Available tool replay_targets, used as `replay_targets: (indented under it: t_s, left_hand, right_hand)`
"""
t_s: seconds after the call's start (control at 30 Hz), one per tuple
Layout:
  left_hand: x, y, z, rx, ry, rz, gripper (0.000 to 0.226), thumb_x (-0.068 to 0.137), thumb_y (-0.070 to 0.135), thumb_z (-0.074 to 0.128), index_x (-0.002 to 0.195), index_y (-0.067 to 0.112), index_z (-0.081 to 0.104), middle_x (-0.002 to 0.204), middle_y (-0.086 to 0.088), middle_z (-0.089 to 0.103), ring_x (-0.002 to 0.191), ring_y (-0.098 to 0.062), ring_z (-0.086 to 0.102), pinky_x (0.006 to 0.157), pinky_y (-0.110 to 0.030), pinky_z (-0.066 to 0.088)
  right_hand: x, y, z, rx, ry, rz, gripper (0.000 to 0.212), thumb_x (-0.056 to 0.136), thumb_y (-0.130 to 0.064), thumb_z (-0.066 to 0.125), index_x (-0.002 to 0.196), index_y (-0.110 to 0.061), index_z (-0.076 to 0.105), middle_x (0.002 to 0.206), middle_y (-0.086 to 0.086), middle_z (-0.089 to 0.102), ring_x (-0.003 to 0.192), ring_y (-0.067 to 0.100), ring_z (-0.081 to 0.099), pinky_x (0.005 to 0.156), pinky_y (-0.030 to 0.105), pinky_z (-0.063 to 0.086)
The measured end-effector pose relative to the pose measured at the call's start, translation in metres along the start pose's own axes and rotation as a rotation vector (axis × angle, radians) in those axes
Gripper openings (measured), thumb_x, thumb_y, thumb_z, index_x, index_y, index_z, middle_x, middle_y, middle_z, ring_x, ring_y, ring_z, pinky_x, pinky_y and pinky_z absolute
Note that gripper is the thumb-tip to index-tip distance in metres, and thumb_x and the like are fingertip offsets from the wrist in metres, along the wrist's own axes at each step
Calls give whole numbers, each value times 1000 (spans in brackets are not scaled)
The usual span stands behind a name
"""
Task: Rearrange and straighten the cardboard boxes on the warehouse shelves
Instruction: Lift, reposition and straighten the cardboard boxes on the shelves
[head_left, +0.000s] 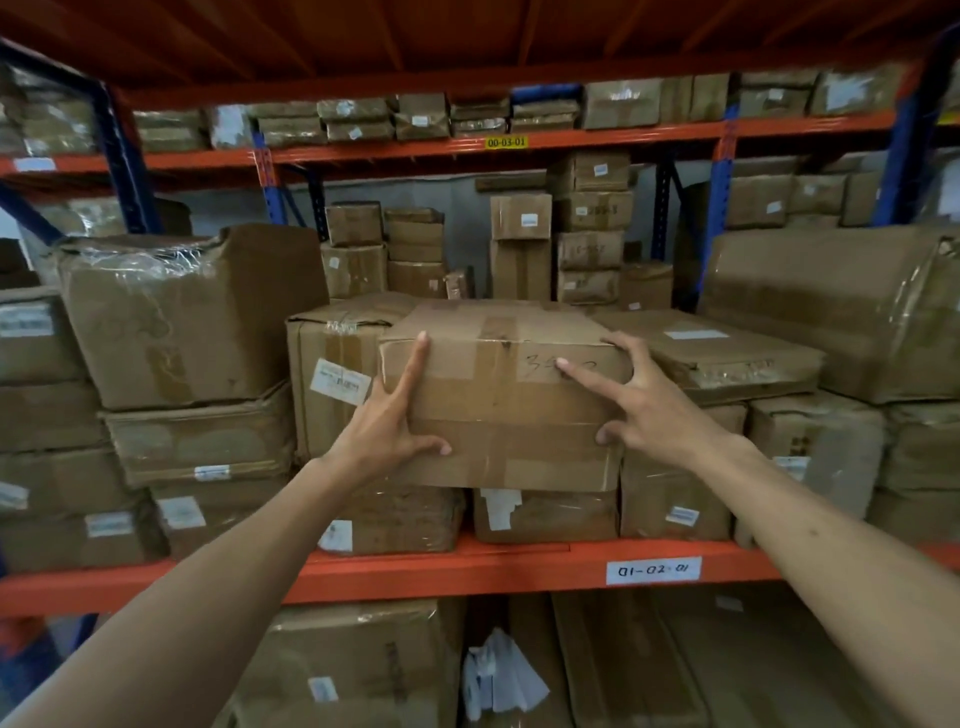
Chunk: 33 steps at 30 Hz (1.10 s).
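Note:
A taped brown cardboard box (501, 410) with handwritten numbers sits at the middle of the shelf, stacked on lower boxes and sticking out toward me. My left hand (392, 415) lies spread against its front left part, thumb near the bottom edge. My right hand (631, 400) is spread on its right front corner, fingers reaching over the top edge and side. Both hands press on the box with fingers apart. The orange shelf beam (467, 569) runs below it.
A bulging wrapped box (187, 317) stands stacked at the left, a taller box (332, 364) right behind my left hand. A flat box (722, 353) and a large tilted one (841, 306) lie at the right. More boxes fill the back, upper and lower shelves.

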<state>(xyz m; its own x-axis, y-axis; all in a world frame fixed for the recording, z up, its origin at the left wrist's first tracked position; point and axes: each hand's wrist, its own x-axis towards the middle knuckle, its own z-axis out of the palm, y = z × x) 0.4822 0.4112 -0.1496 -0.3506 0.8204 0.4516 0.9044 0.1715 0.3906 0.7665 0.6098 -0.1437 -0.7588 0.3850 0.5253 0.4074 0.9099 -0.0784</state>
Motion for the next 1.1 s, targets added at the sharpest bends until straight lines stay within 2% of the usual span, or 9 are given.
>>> replay_targets:
  t_s: [0.1, 0.17, 0.27, 0.33, 0.4, 0.47, 0.53, 0.73, 1.1]
  left_hand:
    - [0, -9, 11, 53, 26, -74, 144, 61, 55, 91, 145, 64, -26, 151, -35, 23, 125, -55, 49, 101, -64, 46]
    - [6, -5, 20, 275, 108, -110, 153, 53, 62, 91, 149, 54, -27, 154, -36, 12, 131, -57, 41, 100, -65, 45]
    - [23, 2, 26, 626, 230, 5, 166, 46, 71, 89, 156, 27, -26, 158, -29, -25, 147, -57, -11, 119, -67, 0]
    - [36, -1, 26, 716, 169, 92, 169, 48, 74, 86, 153, 17, -33, 158, -28, -29, 148, -51, -22, 119, -61, -15]
    - [48, -8, 26, 756, 116, 118, 168, 50, 79, 82, 149, 12, -37, 161, -28, -15, 150, -49, -15, 120, -60, -14]
    - [55, -13, 28, 805, 100, 107, 166, 52, 84, 77, 150, 10, -34, 158, -27, 3, 150, -49, -2, 122, -61, -9]
    - [62, -15, 34, 833, 101, 92, 163, 51, 85, 75, 153, 8, -28, 152, -25, 11, 148, -46, 8, 122, -60, -5]
    - [87, -19, 46, 831, 110, 80, 154, 51, 81, 79, 156, 10, -8, 150, -22, 18, 142, -43, 19, 123, -56, 5]
    - [115, -24, 57, 830, 128, 35, 149, 48, 77, 83, 154, 12, 1, 150, -21, 23, 141, -41, 23, 122, -54, 10]
  right_hand:
    - [12, -5, 5, -58, -44, 1, 120, 81, -9, 86, 154, -69, 11, 164, -2, -7, 144, 38, 30, 114, 56, 43]
    - [20, -7, 10, -94, -82, 0, 127, 81, -6, 85, 151, -73, 3, 164, -2, -10, 145, 38, 28, 114, 56, 43]
    - [30, -5, 12, -126, -131, 25, 132, 82, -8, 85, 145, -79, -7, 164, -4, -20, 150, 39, 20, 113, 60, 42]
    - [35, 0, 14, -163, -159, 31, 128, 82, -23, 87, 145, -77, -11, 164, -3, -27, 152, 42, 14, 107, 62, 46]
    - [39, 3, 17, -220, -166, 15, 123, 78, -53, 85, 147, -74, -15, 162, -2, -36, 153, 46, 2, 106, 67, 44]
    - [46, 5, 26, -255, -162, 34, 128, 68, -73, 81, 146, -72, -21, 157, -1, -48, 154, 44, -12, 115, 71, 25]
    - [53, 4, 37, -282, -134, 86, 137, 66, -68, 85, 142, -72, -29, 153, 3, -54, 154, 44, -19, 119, 70, 15]
    - [72, 9, 57, -267, -89, 157, 144, 70, -45, 92, 143, -68, -30, 159, 11, -41, 154, 47, 2, 113, 63, 38]
    - [99, 40, 79, -156, -67, 114, 147, 68, -23, 96, 148, -71, -18, 162, 10, -34, 142, 46, 34, 109, 58, 44]
